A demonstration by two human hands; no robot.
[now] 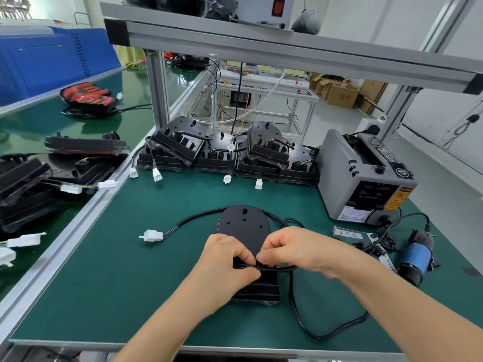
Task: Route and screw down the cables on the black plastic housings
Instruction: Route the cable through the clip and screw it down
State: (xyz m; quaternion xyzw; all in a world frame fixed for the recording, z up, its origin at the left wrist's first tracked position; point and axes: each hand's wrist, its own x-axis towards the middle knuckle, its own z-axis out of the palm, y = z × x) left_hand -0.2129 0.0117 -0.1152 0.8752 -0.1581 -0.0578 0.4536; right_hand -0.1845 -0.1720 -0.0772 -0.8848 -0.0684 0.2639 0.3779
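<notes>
Black housing (244, 228) flat on green mat (117, 270), centre bench. My left hand (227, 259) and right hand (290, 246) both pinch black cable (277, 269) across housing's near end, seating it for screwing. Slack loops right; white connector (153, 235) lies left.

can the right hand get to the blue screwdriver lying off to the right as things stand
Probably yes, once it lets go: the right hand is pinching the black cable on the housing. The blue screwdriver lies to its right, with only mat and small black clips between.
</notes>
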